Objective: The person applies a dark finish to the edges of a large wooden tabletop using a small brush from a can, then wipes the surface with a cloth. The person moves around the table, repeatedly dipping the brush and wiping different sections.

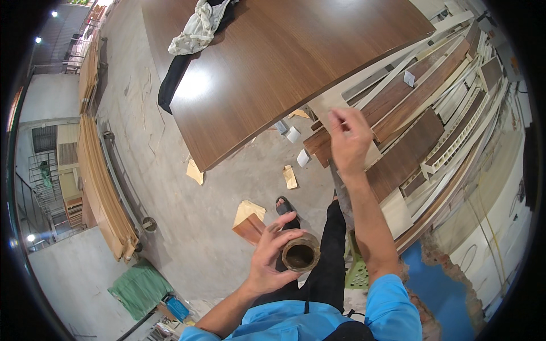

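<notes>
My left hand holds a small round can close to my body, fingers and thumb around its side. Its open top faces up, with a brownish, crusted rim and a dark inside. I cannot make out what it contains. Further out, my right hand is raised near the edge of a large brown wood-grain board. Its fingers are curled and pinched together, and whatever they may hold is too small or hidden to name. A whitish cloth and a dark cloth lie on the board's left part.
Wood strips and offcuts are piled along the right. Tall boards lean at the left. Scraps such as a tan piece and a brown piece lie on the concrete floor. A green plastic stool stands by my leg.
</notes>
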Demonstrator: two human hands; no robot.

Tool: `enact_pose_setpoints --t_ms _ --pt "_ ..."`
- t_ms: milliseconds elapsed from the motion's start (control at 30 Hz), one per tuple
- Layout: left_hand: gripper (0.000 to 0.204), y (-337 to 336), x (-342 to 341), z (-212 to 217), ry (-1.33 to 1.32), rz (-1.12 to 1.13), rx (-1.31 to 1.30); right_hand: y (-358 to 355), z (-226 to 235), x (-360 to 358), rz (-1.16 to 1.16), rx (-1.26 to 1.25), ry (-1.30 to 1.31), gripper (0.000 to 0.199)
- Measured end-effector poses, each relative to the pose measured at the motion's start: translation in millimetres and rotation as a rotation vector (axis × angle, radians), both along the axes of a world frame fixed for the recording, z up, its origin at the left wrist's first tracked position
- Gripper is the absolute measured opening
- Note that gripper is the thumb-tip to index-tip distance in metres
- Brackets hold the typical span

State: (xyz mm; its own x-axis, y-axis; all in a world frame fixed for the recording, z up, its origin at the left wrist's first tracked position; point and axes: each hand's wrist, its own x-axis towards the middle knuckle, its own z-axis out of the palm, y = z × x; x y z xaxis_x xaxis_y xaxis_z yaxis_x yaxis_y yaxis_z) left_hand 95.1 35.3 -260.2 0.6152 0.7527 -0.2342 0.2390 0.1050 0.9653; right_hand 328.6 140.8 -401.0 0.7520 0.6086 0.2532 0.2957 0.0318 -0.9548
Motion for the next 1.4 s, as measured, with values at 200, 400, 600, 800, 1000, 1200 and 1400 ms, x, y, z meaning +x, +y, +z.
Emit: enact_pose_setpoints --t_ms 200,400,600,800,1000,1200,1400 --pt "0.075 0.4 -22.8 5.1 0.027 0.000 0.029 2.3 7.3 -23.8 0.410 -0.018 -0.070 0.010" --pt "0.075 -0.8 -36.8 8.2 -0.032 0.045 -0.010 -3.3 12.5 -24.2 0.090 -0.023 0.038 0.010" --pt "0.075 1.3 -46.5 6.8 -0.040 0.031 0.025 5.7 2.2 -37.7 0.248 -0.030 -0.054 0.010" --pt "0.074 -2.0 -56.6 9.4 0.006 0.030 0.050 -4.6 0.1 -103.2 0.355 0.083 -0.017 0.012" --pt "0.073 2.9 -77.4 14.6 0.001 0.061 0.038 1.0 10.8 -120.0 0.213 0.058 0.022 0.013" --pt "0.074 2.6 -99.2 17.9 0.012 0.082 0.043 -0.4 17.2 -160.1 0.397 0.086 -0.027 0.011" --pt "0.076 6.8 -125.5 17.7 0.006 0.056 0.100 -1.7 11.4 -175.6 0.295 0.017 0.076 0.011"
